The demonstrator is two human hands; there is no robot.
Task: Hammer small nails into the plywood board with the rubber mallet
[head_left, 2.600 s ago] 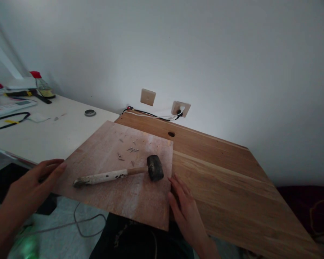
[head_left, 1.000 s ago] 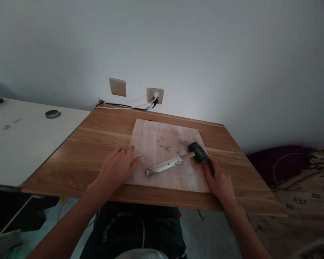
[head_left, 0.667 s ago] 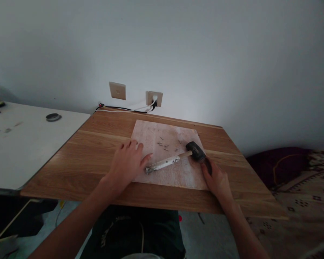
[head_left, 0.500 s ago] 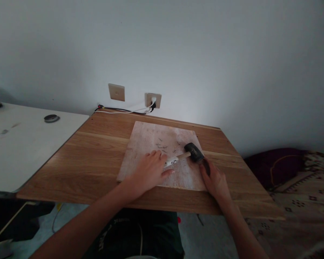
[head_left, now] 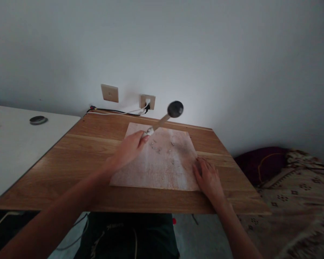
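My left hand [head_left: 131,146] is wrapped around the white-wrapped end of a mallet [head_left: 175,109]. The mallet's round black head is raised above the far side of a pale square board [head_left: 153,178], its light wooden handle slanting down to my fist. Several small bent nails [head_left: 156,148] lie scattered on the board. At the board's right edge, my right hand [head_left: 208,178] rests with thumb and fingers apart, touching the edge and the tabletop, with no tool in it.
The board lies on a wooden table [head_left: 81,172] against the wall. White and black cables [head_left: 113,111] run along the back to a wall socket [head_left: 148,101]. A white table [head_left: 13,151] with a round dark-rimmed item [head_left: 38,120] adjoins on the left. Patterned fabric [head_left: 294,190] is at right.
The mallet has gone from lying low over the board to raised in my left hand, its head up and to the left. My right hand has come away from the mallet head.
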